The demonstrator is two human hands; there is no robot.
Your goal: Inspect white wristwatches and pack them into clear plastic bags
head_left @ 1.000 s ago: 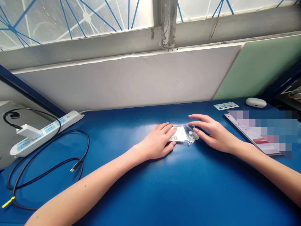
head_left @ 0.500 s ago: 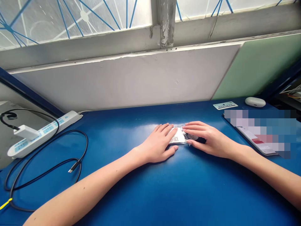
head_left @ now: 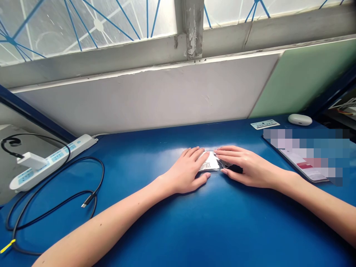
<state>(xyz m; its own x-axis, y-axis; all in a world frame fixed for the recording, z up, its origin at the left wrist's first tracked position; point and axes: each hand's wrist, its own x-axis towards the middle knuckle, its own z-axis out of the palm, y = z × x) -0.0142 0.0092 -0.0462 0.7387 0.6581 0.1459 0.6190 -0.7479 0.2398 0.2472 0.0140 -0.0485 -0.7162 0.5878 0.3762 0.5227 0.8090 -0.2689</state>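
A small clear plastic packet (head_left: 210, 163) with a white printed card inside lies flat on the blue table (head_left: 178, 222). My left hand (head_left: 187, 171) rests on its left end, fingers stretched out flat and pressing down. My right hand (head_left: 242, 166) lies over the packet's right end, fingers extended and flat, covering the round piece that was inside it. Only the middle strip of the packet shows between the two hands.
A white power strip (head_left: 47, 161) with a plugged-in charger (head_left: 31, 161) and a looping black cable (head_left: 52, 200) sits at the left. At the right lie a phone with a blurred screen (head_left: 303, 159), a small white label (head_left: 264, 124) and a white earbud case (head_left: 299, 119). A white wall panel rises behind.
My right hand has moved left and come down flat over the packet's right end, hiding the round piece. The left hand has stayed pressing on the left end.
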